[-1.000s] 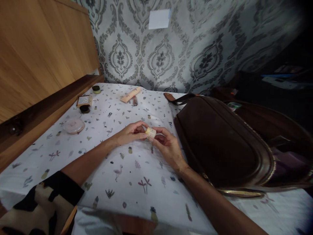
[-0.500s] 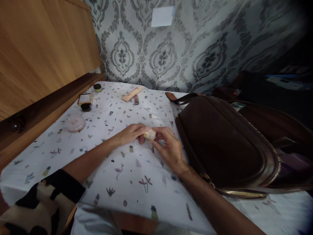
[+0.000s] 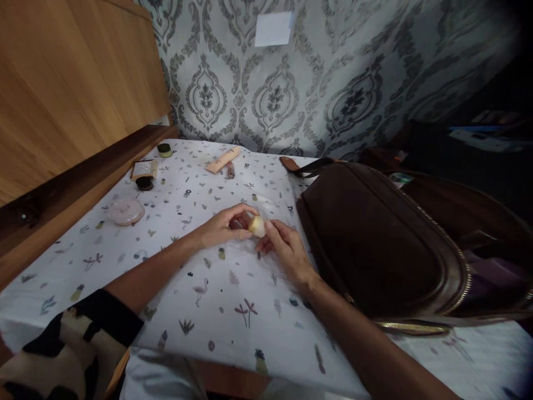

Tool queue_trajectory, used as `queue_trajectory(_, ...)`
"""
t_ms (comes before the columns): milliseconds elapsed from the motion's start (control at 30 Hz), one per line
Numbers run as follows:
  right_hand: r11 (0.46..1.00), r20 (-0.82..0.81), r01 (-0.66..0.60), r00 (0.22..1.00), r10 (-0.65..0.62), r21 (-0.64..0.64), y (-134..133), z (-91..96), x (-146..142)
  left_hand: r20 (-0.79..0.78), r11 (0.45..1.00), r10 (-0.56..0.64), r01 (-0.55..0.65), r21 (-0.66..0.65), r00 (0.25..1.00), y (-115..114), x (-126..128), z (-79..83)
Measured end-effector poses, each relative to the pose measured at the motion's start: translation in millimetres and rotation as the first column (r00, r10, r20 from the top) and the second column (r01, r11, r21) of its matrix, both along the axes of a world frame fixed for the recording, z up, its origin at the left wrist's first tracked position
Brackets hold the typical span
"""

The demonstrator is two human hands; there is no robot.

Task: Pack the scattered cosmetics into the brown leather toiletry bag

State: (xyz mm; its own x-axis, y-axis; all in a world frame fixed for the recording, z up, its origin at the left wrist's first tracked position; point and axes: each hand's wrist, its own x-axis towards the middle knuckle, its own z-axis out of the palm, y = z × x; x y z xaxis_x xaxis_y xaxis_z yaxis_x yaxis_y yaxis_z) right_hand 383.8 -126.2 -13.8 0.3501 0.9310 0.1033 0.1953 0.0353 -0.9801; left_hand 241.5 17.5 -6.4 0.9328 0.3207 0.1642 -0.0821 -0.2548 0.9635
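A small jar (image 3: 260, 228) with a gold-yellow lid and a pale, whitish body is held just above the cloth, tilted with the lid towards the left. My right hand (image 3: 285, 250) pinches its pale body between thumb and fingers. Around the lid curve the thumb and index finger of my left hand (image 3: 227, 225), their tips at its edges. Any label on the jar is too blurred to read. A large brown leather bag (image 3: 375, 239) lies beside my right hand, its zip open and a purple item (image 3: 495, 272) showing inside.
A patterned white cloth (image 3: 233, 311) covers the table. At the left lie a pink round compact (image 3: 125, 211), a dark round item (image 3: 145, 183), a square palette (image 3: 144, 169) and a dark-lidded jar (image 3: 164, 150). A peach tube (image 3: 222, 159) and a small tube (image 3: 230, 170) lie further back.
The jar has turned so its gold lid shows more clearly towards the left. My left fingers have spread around the lid, and my right fingers have shifted along the pale body.
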Motion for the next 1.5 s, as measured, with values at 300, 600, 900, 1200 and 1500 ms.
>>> queue_trajectory(300,1.000,-0.031,-0.005,1.000,0.005,-0.007,0,1.4,-2,-0.057,0.999,0.048,-0.047,0.024,0.997,-3,0,1.8)
queue_trajectory(600,1.000,-0.133,-0.018,0.991,0.016,-0.011,2,-1.6,0,-0.020,0.999,0.047,-0.046,0.020,0.999,-2,1,-2.1)
queue_trajectory(900,0.997,-0.344,-0.035,0.939,0.009,-0.069,2,-1.1,-2,0.039,0.997,0.040,-0.042,0.066,0.998,-7,3,0.7)
queue_trajectory(1200,0.999,-0.405,-0.018,0.915,0.003,-0.033,2,1.3,-5,-0.002,0.998,0.060,-0.060,0.001,0.998,-9,2,-0.6)
queue_trajectory(1500,0.998,-0.315,-0.057,0.947,0.063,0.029,2,4.6,-5,-0.107,0.989,0.148,-0.144,0.046,0.983,-17,1,9.7)
